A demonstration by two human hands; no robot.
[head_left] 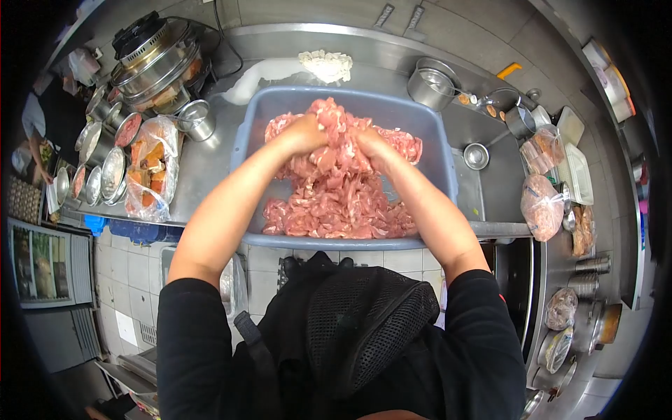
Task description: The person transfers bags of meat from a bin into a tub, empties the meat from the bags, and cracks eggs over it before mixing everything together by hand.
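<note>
A large grey-blue tub (450,154) on the steel counter holds a heap of raw pink meat pieces (336,203). Both my hands are in the meat, toward the tub's far side. My left hand (308,134) presses against a raised clump of meat (332,119) from the left, its fingers buried behind the pieces. From the right, my right hand (371,145) meets the same clump, and meat hides its fingertips too. The clump stands higher than the rest of the heap between my two hands.
Behind the tub lies a white cloth (326,66). A steel pot (432,82) stands at the back right, a ladle (477,156) right of the tub. Metal bowls (113,171) and bagged food (152,168) are at the left; another person's arm (36,155) shows far left.
</note>
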